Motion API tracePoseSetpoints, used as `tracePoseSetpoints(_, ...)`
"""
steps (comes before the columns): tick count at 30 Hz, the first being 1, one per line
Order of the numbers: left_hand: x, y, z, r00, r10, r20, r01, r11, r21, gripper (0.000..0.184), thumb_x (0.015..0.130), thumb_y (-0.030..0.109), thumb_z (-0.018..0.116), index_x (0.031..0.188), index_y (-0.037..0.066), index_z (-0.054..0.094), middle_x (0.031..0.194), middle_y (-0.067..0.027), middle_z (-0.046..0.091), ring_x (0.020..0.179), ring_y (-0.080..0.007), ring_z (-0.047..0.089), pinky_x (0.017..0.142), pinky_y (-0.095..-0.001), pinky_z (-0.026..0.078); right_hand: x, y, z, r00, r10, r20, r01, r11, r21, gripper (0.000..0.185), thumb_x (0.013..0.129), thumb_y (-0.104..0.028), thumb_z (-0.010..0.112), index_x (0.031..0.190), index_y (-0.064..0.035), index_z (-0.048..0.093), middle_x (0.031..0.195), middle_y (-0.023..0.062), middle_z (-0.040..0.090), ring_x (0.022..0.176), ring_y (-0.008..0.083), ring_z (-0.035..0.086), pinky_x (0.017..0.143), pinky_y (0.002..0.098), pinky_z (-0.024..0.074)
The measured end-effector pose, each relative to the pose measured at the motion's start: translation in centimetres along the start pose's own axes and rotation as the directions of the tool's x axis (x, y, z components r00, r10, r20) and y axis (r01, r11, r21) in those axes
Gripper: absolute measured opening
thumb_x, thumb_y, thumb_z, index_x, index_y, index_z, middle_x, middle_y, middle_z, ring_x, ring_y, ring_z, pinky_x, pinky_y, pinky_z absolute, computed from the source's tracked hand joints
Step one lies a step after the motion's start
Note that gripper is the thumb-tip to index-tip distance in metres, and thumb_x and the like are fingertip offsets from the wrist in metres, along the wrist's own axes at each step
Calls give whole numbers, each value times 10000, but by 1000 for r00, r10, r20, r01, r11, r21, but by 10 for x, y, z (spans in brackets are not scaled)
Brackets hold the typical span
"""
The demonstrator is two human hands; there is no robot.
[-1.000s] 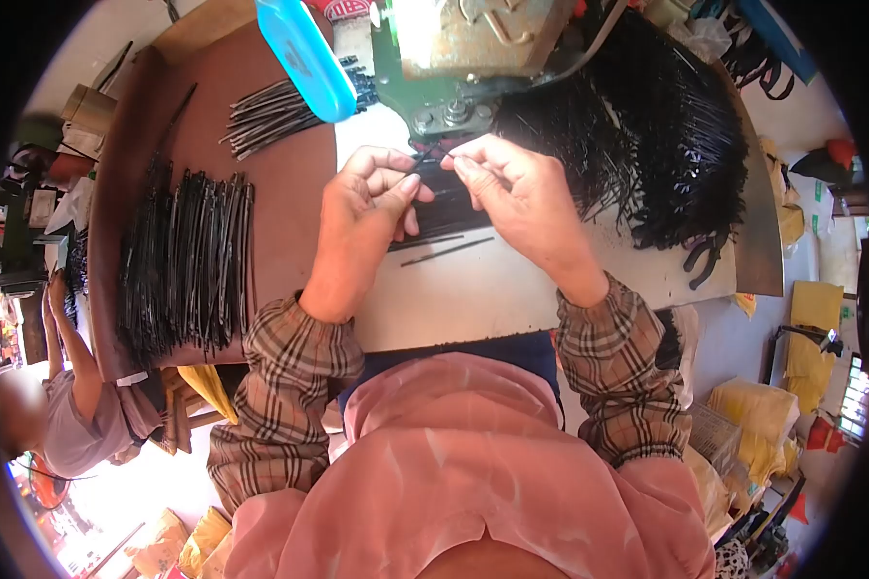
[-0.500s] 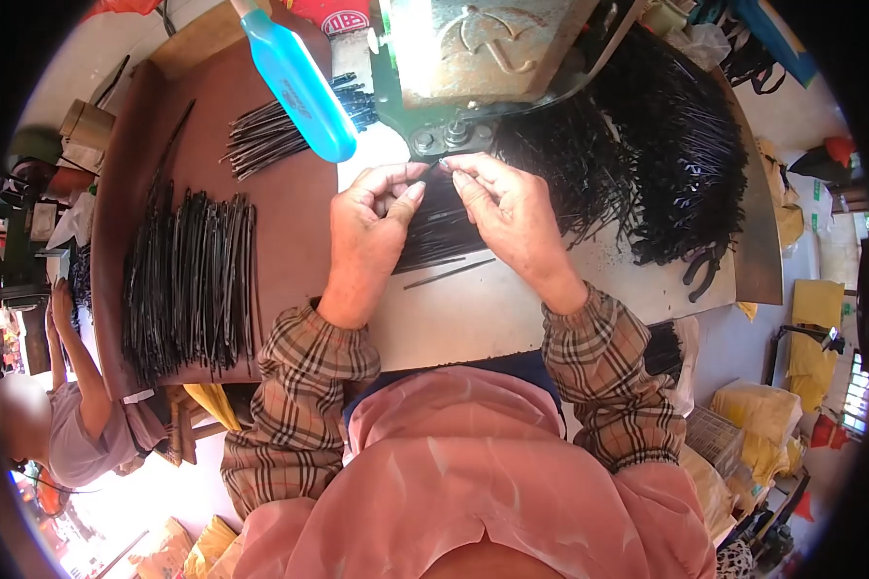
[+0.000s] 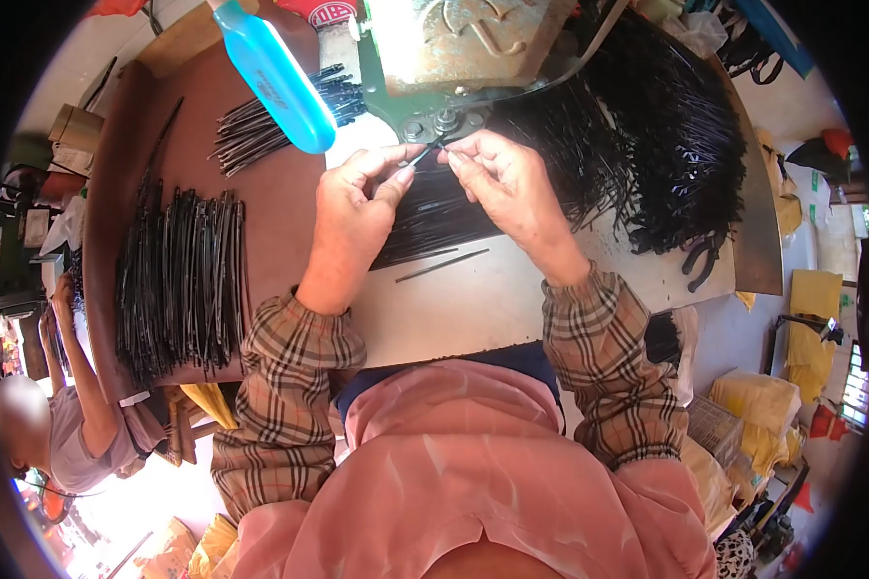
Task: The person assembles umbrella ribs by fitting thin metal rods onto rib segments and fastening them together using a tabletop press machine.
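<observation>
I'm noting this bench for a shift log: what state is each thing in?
Left hand: pinching a thin dark strip.
Right hand: fingertips at that strip, grip partly hidden.
Straight black strips on brown covering: lying side by side.
Black-handled pliers: handles spread apart.
Rusty, green-based metal machine: running or idle, cannot tell.

Desk (image 3: 454, 314): pale top, reddish-brown covering (image 3: 285, 212) on the left part.
Floor (image 3: 164, 482): washed nearly white at lower left.
Window (image 3: 855, 386): far right, bright, barred pattern.
Pale surface (image 3: 719, 333): right of desk (wall or floor, cannot tell).
Light: hard glare, lower left and desk's far side.
</observation>
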State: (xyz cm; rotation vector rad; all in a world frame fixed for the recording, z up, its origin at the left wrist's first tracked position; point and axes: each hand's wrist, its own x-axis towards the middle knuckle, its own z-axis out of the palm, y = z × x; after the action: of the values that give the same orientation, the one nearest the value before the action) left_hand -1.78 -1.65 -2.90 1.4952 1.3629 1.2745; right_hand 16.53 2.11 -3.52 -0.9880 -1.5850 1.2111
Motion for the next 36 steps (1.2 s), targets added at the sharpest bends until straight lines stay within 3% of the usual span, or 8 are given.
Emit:
tracePoseSetpoints(9, 8, 3, 7, 995, 70, -64, -65, 994, 84, 247, 834, 9, 667, 1066, 63, 737, 812, -42, 635, 712, -118, 552, 661, -269, 457, 6, 2, -3, 999, -49, -22, 47, 997, -62, 134, 917, -110, 653, 942, 21, 671, 671, 1, 608, 595, 25, 476, 514, 218, 393)
tracePoseSetpoints(12, 17, -3, 6, 967, 248, -60, -233, 953, 193, 246, 828, 8, 659, 1051, 70, 743, 790, -51, 634, 685, -123, 546, 651, -263, 450, 11, 4, -5, 998, -65, -11, 65, 997, -41, 146, 918, -120, 655, 944, 22, 670, 665, 3, 607, 584, 25, 483, 505, 215, 391)
tracePoseSetpoints(15, 25, 0, 11, 983, 157, -97, -157, 988, 7, 241, 826, 14, 655, 1042, 71, 745, 774, -69, 647, 641, -118, 538, 618, -256, 446, 16, 0, -5, 997, -71, -15, 71, 997, -20, 150, 916, -123, 658, 943, 24, 668, 661, 4, 608, 575, 25, 495, 499, 212, 393)
tracePoseSetpoints(21, 26, 3, 16, 972, 185, -144, -165, 976, 139, 245, 813, 21, 667, 1041, 69, 745, 786, -79, 673, 591, -113, 536, 562, -253, 440, 19, -3, -5, 994, -91, -64, 86, 994, -69, 146, 917, -115, 655, 940, 29, 668, 656, -7, 606, 577, 26, 512, 501, 209, 406)
tracePoseSetpoints(27, 29, 1, 18, 975, 130, -178, -117, 989, 87, 249, 805, 13, 677, 1035, 77, 748, 787, -68, 669, 588, -112, 519, 555, -264, 429, 21, -3, -3, 994, -82, -75, 82, 997, -4, 150, 921, -106, 646, 952, 38, 671, 670, -3, 612, 587, 27, 522, 515, 204, 418)
tracePoseSetpoints(30, 29, 12, 14, 993, 86, -81, -65, 970, 233, 259, 872, -18, 632, 1115, 30, 708, 912, -59, 657, 721, -85, 607, 664, -221, 498, 22, 0, -5, 996, -48, -69, 50, 999, 21, 154, 924, -102, 637, 965, 43, 673, 687, 0, 617, 598, 30, 530, 530, 200, 426)
tracePoseSetpoints(33, 30, 11, 17, 993, 82, -87, -58, 965, 254, 257, 870, -30, 625, 1105, 28, 712, 894, -56, 653, 691, -88, 604, 641, -218, 496, 22, -2, -7, 998, -24, -57, 27, 998, 52, 168, 929, -109, 627, 975, 46, 674, 698, -2, 617, 607, 33, 530, 538, 199, 423)
tracePoseSetpoints(36, 30, 10, 16, 981, 170, -92, -139, 952, 273, 251, 874, -42, 614, 1097, 18, 712, 878, -54, 646, 680, -89, 603, 621, -219, 496, 23, -3, -10, 999, -31, -17, 32, 998, 57, 186, 935, -121, 618, 979, 51, 673, 694, -9, 608, 608, 36, 522, 533, 200, 414)
